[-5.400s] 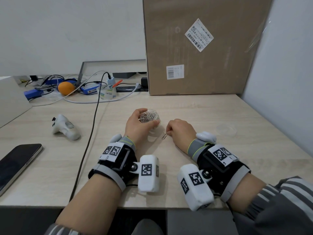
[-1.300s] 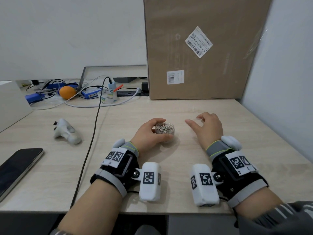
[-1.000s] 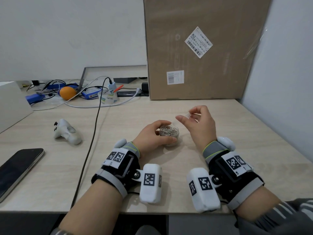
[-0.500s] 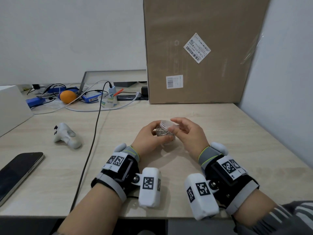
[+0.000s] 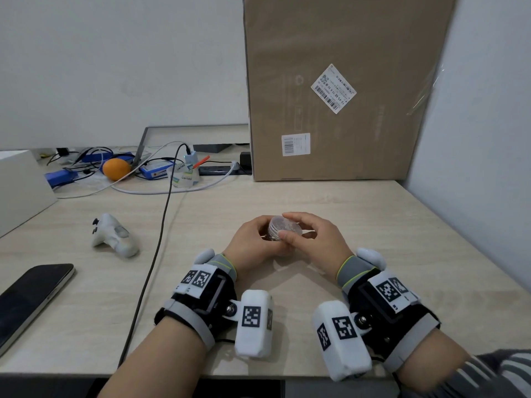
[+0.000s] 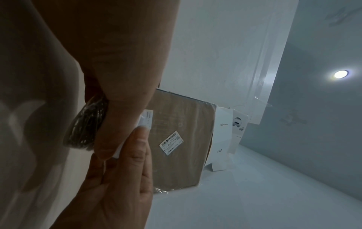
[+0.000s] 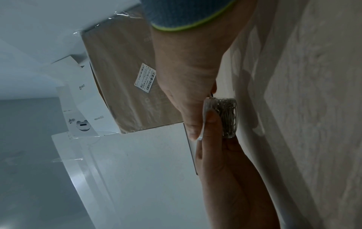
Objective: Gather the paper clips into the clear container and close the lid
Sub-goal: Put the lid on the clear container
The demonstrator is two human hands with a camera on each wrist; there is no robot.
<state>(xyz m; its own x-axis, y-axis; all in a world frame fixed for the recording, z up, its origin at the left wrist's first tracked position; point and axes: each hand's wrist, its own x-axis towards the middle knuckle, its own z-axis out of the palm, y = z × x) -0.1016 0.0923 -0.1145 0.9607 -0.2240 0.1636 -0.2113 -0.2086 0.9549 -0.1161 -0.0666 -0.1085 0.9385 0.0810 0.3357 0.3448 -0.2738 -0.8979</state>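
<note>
A small round clear container full of silver paper clips sits at the middle of the desk between both hands. My left hand curls round its left side and holds it. The clear lid lies on top of the container, tilted, and my right hand pinches it between thumb and fingers. The left wrist view shows the clips as a dark mass behind the left thumb. No loose clips show on the desk.
A large cardboard box stands against the wall behind the hands. A black cable runs down the desk on the left, past a white controller and a phone. Cables and an orange lie far back left.
My right hand picked up the lid from the desk on the right, carried it left and set it onto the container. The left hand kept hold of the container throughout.
</note>
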